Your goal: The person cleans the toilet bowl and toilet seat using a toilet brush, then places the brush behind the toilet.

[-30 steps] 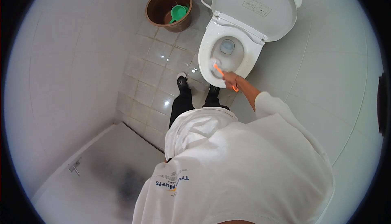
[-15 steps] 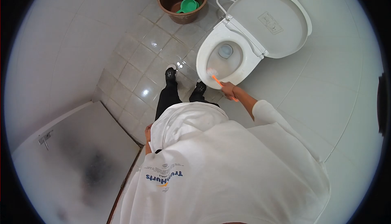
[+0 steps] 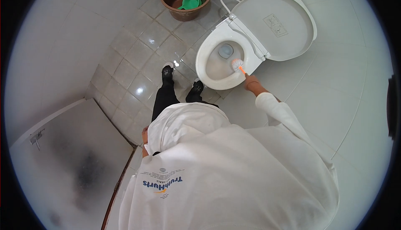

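Note:
My right hand (image 3: 252,83) is closed round the orange handle of a toilet brush (image 3: 238,65). The brush's round white bristle head is inside the bowl, near its right inner side. The white toilet (image 3: 202,65) has its seat down, and its lid (image 3: 273,25) is raised. Some water shows at the bottom of the bowl. My left hand (image 3: 145,135) hangs at my left side by the white shirt, partly covered by it; its fingers are too hidden to read.
A brown tub (image 3: 184,15) with a green dipper (image 3: 190,2) in it stands on the tiled floor beyond the toilet. My feet are on wet grey tiles (image 3: 127,69). A door (image 3: 79,155) with a metal latch is at the lower left.
My right hand has moved the toilet brush from the near left of the bowl to its right inner side. The view has shifted slightly. My left hand stays at my side.

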Tool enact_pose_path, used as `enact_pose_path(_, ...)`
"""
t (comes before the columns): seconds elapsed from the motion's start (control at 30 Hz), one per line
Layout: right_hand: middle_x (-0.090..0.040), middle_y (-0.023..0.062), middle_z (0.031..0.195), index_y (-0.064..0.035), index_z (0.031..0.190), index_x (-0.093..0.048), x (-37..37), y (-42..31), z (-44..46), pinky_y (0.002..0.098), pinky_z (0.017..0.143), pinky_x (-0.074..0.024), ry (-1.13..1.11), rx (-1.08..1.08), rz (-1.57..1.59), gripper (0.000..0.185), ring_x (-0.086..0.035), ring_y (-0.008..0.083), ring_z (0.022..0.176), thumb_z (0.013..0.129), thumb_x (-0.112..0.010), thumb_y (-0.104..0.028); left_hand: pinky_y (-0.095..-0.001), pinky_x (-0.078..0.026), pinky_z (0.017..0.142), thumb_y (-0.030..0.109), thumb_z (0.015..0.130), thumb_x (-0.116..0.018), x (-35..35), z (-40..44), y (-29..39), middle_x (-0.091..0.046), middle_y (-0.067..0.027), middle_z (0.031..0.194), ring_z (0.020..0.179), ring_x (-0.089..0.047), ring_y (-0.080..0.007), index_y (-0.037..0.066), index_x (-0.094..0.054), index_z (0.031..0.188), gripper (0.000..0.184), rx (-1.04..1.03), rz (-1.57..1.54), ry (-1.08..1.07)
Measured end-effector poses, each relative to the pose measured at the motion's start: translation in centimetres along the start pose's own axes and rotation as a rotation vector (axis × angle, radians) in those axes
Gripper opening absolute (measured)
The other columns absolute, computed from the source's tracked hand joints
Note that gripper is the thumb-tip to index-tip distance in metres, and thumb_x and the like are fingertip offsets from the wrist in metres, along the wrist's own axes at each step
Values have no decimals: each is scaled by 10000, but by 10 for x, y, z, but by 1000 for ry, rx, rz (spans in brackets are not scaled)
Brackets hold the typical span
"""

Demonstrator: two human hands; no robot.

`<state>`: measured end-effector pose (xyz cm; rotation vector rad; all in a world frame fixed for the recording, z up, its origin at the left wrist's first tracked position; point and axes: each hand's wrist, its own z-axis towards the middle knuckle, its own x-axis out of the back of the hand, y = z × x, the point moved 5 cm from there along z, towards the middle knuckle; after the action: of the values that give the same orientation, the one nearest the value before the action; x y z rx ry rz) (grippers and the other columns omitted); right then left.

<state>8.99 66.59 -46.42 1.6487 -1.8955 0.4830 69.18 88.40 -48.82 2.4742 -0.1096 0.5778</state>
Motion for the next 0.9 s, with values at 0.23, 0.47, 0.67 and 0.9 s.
enact_pose_path(0.23,-594,161,682,-50,1385,-301,-15,-116,-44,408,400,-450,-401,48,475,667,-526,253,406,730,-420,-88,-304,-445,862,188,862,-549,-1,0,1,-645,-107,966,948,-581,-182,-30,-625,995,266,8,-3,0)
enact_pose_path(0.47,-628,216,998,-62,1304,-390,-16,29,20,432,600,-540,-44,33,-50,497,-652,361,778,819,-421,-168,-306,-445,862,189,863,-548,-1,0,4,-644,-107,970,950,-581,-184,-30,-622,999,268,23,21,-31)
enact_pose_path(0.67,-627,187,695,45,792,-635,-8,-59,-51,373,558,-501,-437,76,308,296,-620,289,557,775,-457,-192,-308,-446,863,190,864,-548,0,3,8,-643,-107,972,951,-581,-185,-30,-621,1002,270,23,56,-55)
enact_pose_path(0.9,-609,99,633,39,804,-625,-47,-15,-12,359,513,-480,-498,-192,847,166,-563,218,514,717,-514,-47,-310,-446,863,190,864,-547,-2,11,28,-642,-107,976,953,-581,-187,-30,-618,1006,272,-12,98,-78)
